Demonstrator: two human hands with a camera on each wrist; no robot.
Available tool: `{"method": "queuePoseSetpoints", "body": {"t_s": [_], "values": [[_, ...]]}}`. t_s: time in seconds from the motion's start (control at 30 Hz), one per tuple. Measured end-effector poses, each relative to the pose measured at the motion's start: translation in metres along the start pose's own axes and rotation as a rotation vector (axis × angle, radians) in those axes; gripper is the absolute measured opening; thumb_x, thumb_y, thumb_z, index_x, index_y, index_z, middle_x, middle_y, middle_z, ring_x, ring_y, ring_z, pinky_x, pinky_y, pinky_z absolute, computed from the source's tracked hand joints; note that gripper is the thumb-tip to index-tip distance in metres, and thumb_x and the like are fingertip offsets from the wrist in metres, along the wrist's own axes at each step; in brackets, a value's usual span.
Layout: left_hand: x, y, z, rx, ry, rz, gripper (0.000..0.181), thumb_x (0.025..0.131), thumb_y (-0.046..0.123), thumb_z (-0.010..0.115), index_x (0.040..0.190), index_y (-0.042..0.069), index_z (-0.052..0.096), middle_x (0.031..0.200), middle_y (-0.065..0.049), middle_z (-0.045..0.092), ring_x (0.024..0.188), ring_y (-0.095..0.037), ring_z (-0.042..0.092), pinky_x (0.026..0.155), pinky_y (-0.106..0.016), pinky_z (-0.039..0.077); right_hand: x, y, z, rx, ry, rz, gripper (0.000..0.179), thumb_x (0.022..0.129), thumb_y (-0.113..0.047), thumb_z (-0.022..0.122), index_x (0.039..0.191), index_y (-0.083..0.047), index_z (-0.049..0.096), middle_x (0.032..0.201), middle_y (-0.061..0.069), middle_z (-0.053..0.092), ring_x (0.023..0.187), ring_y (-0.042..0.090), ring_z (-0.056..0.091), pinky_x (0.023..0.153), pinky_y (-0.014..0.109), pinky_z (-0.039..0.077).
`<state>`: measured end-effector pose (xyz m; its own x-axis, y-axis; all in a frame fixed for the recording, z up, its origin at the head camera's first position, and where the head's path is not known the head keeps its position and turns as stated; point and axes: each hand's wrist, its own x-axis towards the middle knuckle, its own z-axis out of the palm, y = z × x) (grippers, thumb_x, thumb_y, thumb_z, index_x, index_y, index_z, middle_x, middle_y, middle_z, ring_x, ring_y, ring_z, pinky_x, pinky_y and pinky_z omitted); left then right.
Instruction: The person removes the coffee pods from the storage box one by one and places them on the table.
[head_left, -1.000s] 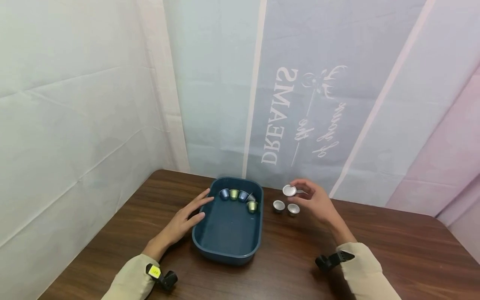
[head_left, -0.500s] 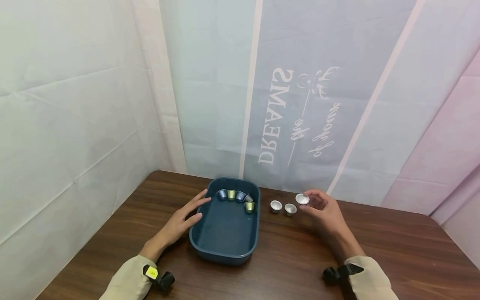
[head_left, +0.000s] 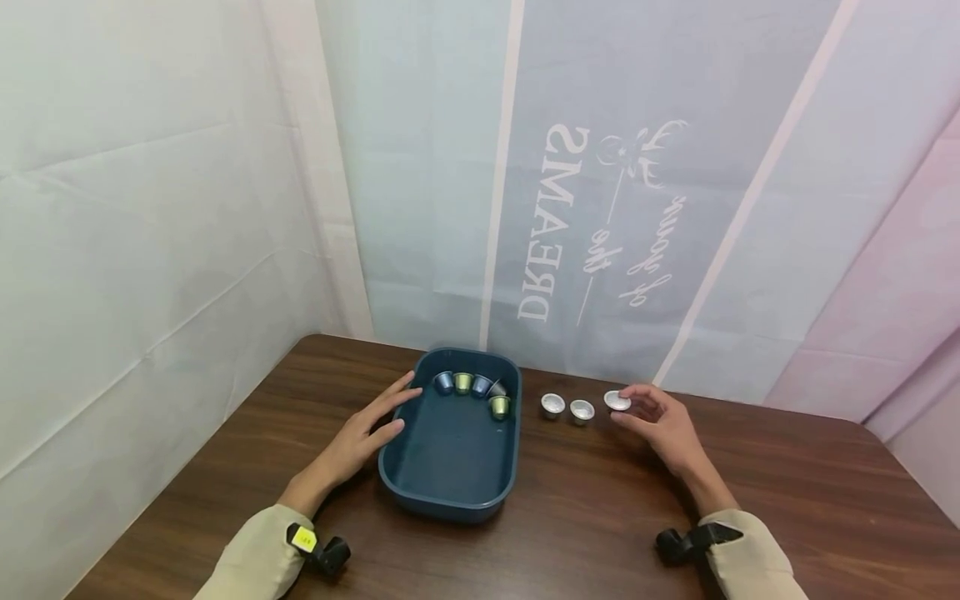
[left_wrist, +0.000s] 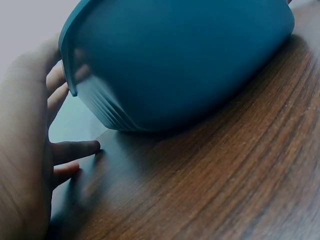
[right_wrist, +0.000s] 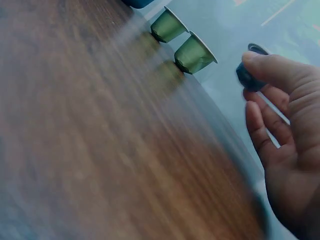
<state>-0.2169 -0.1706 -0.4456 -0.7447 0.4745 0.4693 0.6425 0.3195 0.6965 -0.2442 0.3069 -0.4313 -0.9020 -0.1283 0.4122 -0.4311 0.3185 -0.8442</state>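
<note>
Fingers (head_left: 637, 390) of the right hand (head_left: 670, 433) pinch a capsule (head_left: 617, 401) in the head view, its silvery lid facing up. It is right of two other capsules, a left one (head_left: 552, 405) and a right one (head_left: 581, 412), which stand lid up near the far edge of the wooden desk (head_left: 585, 517). Left of these sits a deep blue bin (head_left: 450, 506). Inside, along its far wall, run a blue capsule (head_left: 444, 382), a yellow-green capsule (head_left: 463, 383), a second blue capsule (head_left: 482, 387) and a greyish capsule (head_left: 498, 389) that looks tilted; a golden-green capsule (head_left: 499, 407) is just on the near side of that one, close to the right wall. The left hand (head_left: 352, 446) lies at the bin's left rim, fingers stretched and spread, gripping nothing. Pale fabric (head_left: 420, 208) with white lettering hangs behind the desk.

The left wrist view shows fingers at the bin's rim, with others extended apart from its wall, low over the desk.

In the right wrist view, the pinched capsule is dark blue, caught between thumb and fingers; whether it touches the desk cannot be told. The two standing capsules look green from here, side by side, with a corner of the bin beyond them.
</note>
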Motion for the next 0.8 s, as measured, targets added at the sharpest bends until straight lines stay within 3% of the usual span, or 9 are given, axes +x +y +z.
{"method": "queuePoseSetpoints", "body": {"t_s": [0.13, 0.37, 0.6, 0.8], "values": [[0.001, 0.006, -0.001, 0.001, 0.001, -0.008, 0.049, 0.098, 0.003, 0.047, 0.146, 0.010, 0.040, 0.157, -0.009, 0.019, 0.143, -0.030, 0.018, 0.103, -0.064, 0.022, -0.003, -0.009, 0.002, -0.040, -0.039, -0.006, 0.032, 0.077, 0.000, 0.078, 0.104, 0.004, 0.061, 0.102, 0.019, 0.066, 0.090, 0.013, 0.065, 0.078, 0.022, 0.051], [0.003, 0.037, -0.007, -0.013, -0.007, -0.009, 0.045, 0.098, 0.002, 0.047, 0.142, 0.000, 0.042, 0.154, -0.021, 0.021, 0.140, -0.040, 0.020, 0.102, -0.065, 0.023, -0.008, -0.022, 0.009, -0.232, -0.106, -0.048, 0.027, 0.077, -0.001, 0.079, 0.099, 0.000, 0.063, 0.100, 0.015, 0.065, 0.079, 0.016, 0.067, 0.068, 0.023, 0.053], [0.004, 0.042, -0.007, -0.011, -0.012, -0.010, 0.045, 0.098, 0.003, 0.047, 0.143, 0.000, 0.041, 0.154, -0.022, 0.021, 0.140, -0.041, 0.019, 0.102, -0.066, 0.023, -0.005, 0.008, 0.007, -0.277, -0.094, -0.052, 0.026, 0.076, -0.006, 0.081, 0.097, -0.008, 0.064, 0.098, 0.007, 0.065, 0.078, 0.013, 0.065, 0.068, 0.024, 0.053], [0.003, 0.040, -0.006, -0.011, -0.008, -0.009, 0.045, 0.097, 0.001, 0.047, 0.142, -0.001, 0.042, 0.154, -0.022, 0.021, 0.140, -0.041, 0.020, 0.101, -0.066, 0.024, -0.004, 0.014, 0.004, -0.281, -0.099, -0.056, 0.026, 0.077, -0.010, 0.081, 0.097, -0.013, 0.064, 0.101, 0.003, 0.065, 0.082, 0.012, 0.064, 0.070, 0.024, 0.053]]}}
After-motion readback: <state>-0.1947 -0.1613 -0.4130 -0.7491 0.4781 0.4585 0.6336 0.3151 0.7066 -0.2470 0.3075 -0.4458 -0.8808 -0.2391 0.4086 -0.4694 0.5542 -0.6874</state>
